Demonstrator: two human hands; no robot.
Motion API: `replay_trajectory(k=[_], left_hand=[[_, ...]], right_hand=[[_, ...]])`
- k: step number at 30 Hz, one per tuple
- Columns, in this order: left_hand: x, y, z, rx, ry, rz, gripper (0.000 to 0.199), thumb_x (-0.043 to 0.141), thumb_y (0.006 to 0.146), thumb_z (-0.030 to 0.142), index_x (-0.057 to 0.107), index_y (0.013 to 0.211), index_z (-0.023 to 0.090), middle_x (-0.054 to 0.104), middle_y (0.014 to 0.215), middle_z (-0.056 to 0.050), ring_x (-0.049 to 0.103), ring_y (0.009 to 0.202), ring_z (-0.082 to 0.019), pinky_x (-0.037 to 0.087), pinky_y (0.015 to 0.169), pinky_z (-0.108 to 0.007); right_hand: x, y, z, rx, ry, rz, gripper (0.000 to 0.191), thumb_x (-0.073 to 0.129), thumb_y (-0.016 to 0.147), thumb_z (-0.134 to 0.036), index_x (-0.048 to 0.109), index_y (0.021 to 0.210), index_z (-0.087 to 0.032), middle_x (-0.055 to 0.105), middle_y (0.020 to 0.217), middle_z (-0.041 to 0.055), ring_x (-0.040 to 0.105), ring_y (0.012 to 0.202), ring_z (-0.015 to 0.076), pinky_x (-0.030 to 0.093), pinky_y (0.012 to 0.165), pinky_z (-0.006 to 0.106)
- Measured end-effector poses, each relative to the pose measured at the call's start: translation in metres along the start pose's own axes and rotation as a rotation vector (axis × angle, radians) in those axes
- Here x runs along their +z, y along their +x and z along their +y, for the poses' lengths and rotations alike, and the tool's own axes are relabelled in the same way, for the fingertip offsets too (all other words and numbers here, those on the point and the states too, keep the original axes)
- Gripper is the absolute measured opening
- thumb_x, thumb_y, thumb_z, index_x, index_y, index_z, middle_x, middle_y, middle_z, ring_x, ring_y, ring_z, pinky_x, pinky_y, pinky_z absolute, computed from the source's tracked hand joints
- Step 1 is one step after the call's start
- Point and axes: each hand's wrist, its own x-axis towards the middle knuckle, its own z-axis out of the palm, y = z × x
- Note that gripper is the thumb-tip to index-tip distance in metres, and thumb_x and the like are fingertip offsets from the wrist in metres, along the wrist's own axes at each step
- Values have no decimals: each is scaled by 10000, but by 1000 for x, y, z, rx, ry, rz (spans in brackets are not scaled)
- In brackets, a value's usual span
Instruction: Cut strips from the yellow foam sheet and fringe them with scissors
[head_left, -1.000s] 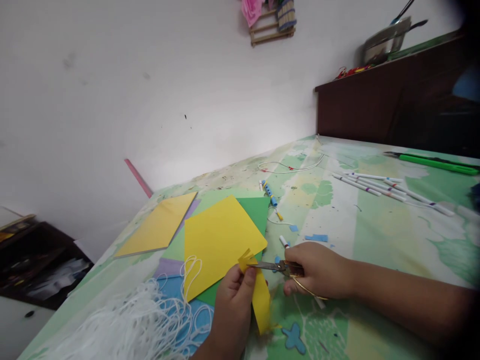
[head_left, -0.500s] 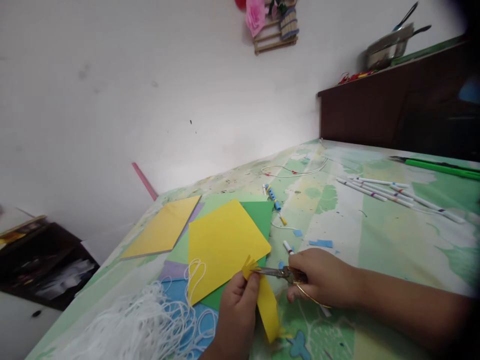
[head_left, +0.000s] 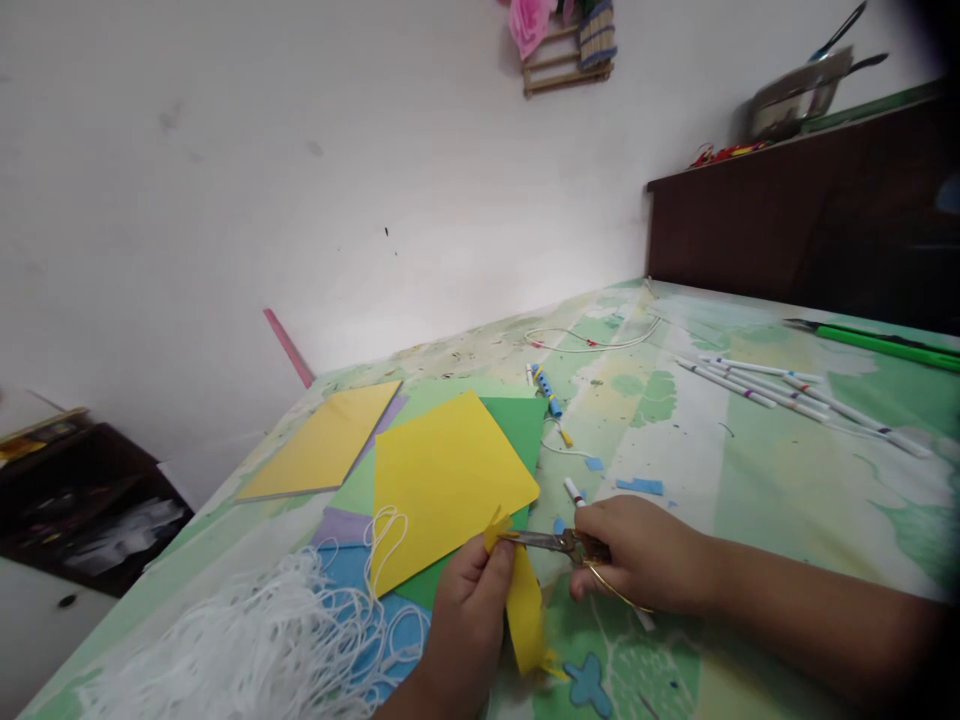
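Between thumb and fingers, my left hand (head_left: 471,610) pinches a yellow paper strip (head_left: 526,612) whose top end is cut into a fringe; its lower end, also fringed, hangs down toward the table. My right hand (head_left: 649,552) grips a pair of scissors (head_left: 559,541), with the blades pointing left at the fringed end beside my left fingertips. How far apart the blades are is hard to make out. A yellow sheet (head_left: 439,480) lies just behind my left hand, on top of green paper (head_left: 517,430) and blue paper (head_left: 352,580).
White string (head_left: 247,640) is heaped at the front left. Several white marker-like sticks (head_left: 757,385) and a green-handled tool (head_left: 885,345) lie at the right. A blue rolled piece (head_left: 547,390) and blue paper scraps (head_left: 639,487) lie beyond my hands. A wall stands behind the table.
The hanging strip has swung slightly left, and my left hand has shifted a little left and up. The scissors stay at the fringed end. The whole view has shifted slightly.
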Motion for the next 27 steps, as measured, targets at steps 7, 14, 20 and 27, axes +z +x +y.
replay_trajectory(k=[7, 14, 20, 27], left_hand=[[-4, 1, -8, -46, -50, -22, 173, 534, 678, 316, 545, 604, 160, 509, 511, 45, 421, 451, -67, 328, 439, -177], [-5, 0, -6, -77, -67, -48, 175, 541, 672, 318, 552, 604, 156, 524, 509, 42, 436, 458, -72, 334, 436, -176], [-4, -2, -2, -78, -81, -33, 155, 556, 662, 289, 559, 588, 153, 517, 489, 45, 441, 459, -74, 333, 438, -175], [-4, 0, -7, -120, -174, -35, 162, 582, 631, 292, 553, 562, 149, 511, 455, 49, 431, 423, -69, 321, 420, -177]], right_hand=[[-1, 0, 0, -3, -13, -2, 450, 381, 659, -616, 515, 670, -186, 569, 616, 27, 494, 563, 159, 222, 431, 226], [0, 1, 0, 10, -28, 2, 442, 406, 646, -612, 522, 655, -186, 568, 604, 23, 493, 555, 155, 213, 424, 223], [-2, 1, -1, 7, -16, -6, 448, 406, 642, -617, 532, 654, -187, 570, 600, 21, 499, 558, 156, 215, 422, 223], [0, 1, 2, 4, -39, 3, 473, 388, 638, -633, 538, 660, -185, 578, 601, 25, 512, 563, 164, 207, 423, 226]])
